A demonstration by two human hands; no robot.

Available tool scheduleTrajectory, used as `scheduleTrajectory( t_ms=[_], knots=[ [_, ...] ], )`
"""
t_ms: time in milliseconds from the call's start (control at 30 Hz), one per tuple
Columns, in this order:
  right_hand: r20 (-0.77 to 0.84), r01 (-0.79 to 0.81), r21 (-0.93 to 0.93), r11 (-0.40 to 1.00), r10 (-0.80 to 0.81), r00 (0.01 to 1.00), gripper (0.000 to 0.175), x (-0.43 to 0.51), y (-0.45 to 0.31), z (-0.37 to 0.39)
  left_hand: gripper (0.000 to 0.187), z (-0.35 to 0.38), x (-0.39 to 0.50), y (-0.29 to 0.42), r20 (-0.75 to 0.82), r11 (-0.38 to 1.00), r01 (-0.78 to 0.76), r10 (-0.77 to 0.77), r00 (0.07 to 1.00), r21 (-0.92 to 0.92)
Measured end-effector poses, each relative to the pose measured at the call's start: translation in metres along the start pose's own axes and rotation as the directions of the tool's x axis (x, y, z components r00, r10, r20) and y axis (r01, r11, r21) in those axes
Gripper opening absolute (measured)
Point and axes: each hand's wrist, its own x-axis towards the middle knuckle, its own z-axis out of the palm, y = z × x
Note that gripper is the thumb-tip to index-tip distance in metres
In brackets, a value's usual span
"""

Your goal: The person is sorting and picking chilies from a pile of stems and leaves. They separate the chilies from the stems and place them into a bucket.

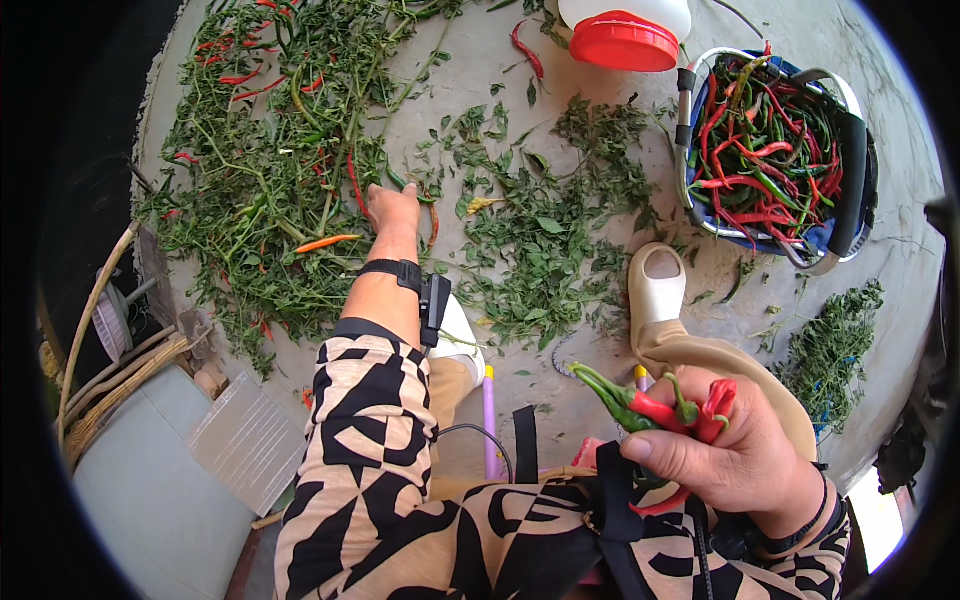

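Observation:
My right hand (739, 450), held up close to my body, grips a bunch of chili peppers (660, 412), red and green, with their stems pointing out past the thumb. Below the fingers hangs the curved tip of a red one. My left hand (394, 208) reaches down to the right edge of a heap of uprooted chili plants (255, 165). A green chili pepper (396, 178) lies at its thumb, and a long red chili pepper (355, 184) is by its fingers. The fingers' undersides are hidden, so I cannot tell whether they hold anything.
A blue-lined basket (684, 169) with a metal frame, heaped with chilies, stands at right. Loose leaves (540, 247) litter the concrete floor between my shoes. A white container with a red lid (624, 43) is beyond. Sticks (127, 382) lie at left; more greenery (829, 352) lies at right.

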Motion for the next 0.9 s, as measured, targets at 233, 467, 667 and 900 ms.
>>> scheduleTrajectory(
  t_ms=[233,467,667,900],
  knots=[
    [-0.016,-0.022,0.019,1.0,0.022,1.0,0.013,0.008,0.0,-0.001,0.04,0.009,0.019,-0.013,0.185,0.968,-0.065,0.02,0.983,0.243],
    [-0.027,0.053,0.098,0.994,-0.05,0.998,0.013,0.006,0.001,0.005,0.021,-0.019,-0.04,-0.016,0.387,0.842,-0.058,0.307,0.869,-0.536],
    [-0.106,0.039,0.051,0.998,-0.033,0.994,0.011,0.016,0.005,0.002,0.028,-0.103,-0.135,0.001,0.669,0.614,0.35,0.423,0.611,-0.708],
    [-0.199,0.293,0.108,0.95,-0.268,0.943,0.015,0.026,0.019,0.019,0.025,-0.159,-0.232,0.028,0.47,0.466,0.149,0.714,0.518,-0.872]
  ],
)
